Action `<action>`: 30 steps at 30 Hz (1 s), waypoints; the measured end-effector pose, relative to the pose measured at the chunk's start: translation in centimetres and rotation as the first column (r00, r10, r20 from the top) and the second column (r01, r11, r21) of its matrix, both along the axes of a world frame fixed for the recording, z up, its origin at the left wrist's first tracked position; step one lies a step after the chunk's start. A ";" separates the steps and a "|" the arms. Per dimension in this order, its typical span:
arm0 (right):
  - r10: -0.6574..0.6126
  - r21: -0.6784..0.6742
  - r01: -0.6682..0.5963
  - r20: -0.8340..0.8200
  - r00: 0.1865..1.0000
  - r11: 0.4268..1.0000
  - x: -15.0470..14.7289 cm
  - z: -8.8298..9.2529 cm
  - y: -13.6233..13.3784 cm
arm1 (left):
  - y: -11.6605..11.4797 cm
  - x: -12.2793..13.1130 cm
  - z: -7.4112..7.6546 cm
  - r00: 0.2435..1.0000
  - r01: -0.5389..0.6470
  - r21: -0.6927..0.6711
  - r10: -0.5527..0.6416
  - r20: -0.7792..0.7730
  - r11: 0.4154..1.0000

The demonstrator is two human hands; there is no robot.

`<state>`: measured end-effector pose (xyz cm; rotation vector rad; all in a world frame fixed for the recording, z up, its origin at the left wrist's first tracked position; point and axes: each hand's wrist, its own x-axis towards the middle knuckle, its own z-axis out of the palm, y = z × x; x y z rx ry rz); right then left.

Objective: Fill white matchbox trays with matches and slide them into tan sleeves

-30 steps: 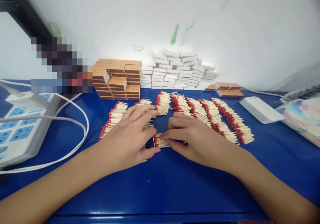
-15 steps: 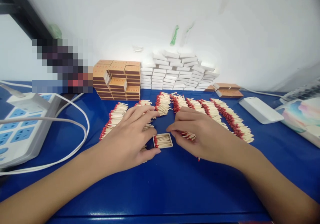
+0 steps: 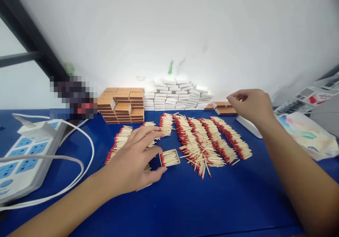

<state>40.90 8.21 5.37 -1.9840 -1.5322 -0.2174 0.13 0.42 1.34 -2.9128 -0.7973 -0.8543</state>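
Note:
A small white matchbox tray (image 3: 178,163) filled with red-tipped matches (image 3: 169,157) lies on the blue tabletop. My left hand (image 3: 137,159) holds its left end between thumb and forefinger, the other fingers stretched over a row of loose matches (image 3: 122,140). To the right of the tray, a fanned pile of matches (image 3: 194,155) spreads towards me. My right hand (image 3: 251,104) is raised at the right, in front of some orange matchboxes (image 3: 225,110). Its fingers are curled and pinched together; whether anything small is between them, I cannot make out.
Orange matchboxes (image 3: 122,104) are stacked against the wall beside a heap of white boxes (image 3: 172,97). Slanting match rows (image 3: 219,138) cover the middle. A power strip (image 3: 29,155) with white cables stands left; a white object (image 3: 249,125) and a colourful pack (image 3: 307,132) lie right.
My right hand has lifted away from the matches beside the tray and moved up and right. My left hand stays at the tray. The camera view has tilted up.

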 end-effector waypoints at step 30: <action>0.356 -0.175 -0.689 -0.752 0.555 0.703 -29.8 -0.7 4.7 | -0.2 0.4 -0.3 1.000 0.029 0.042 -0.029 0.002 0.999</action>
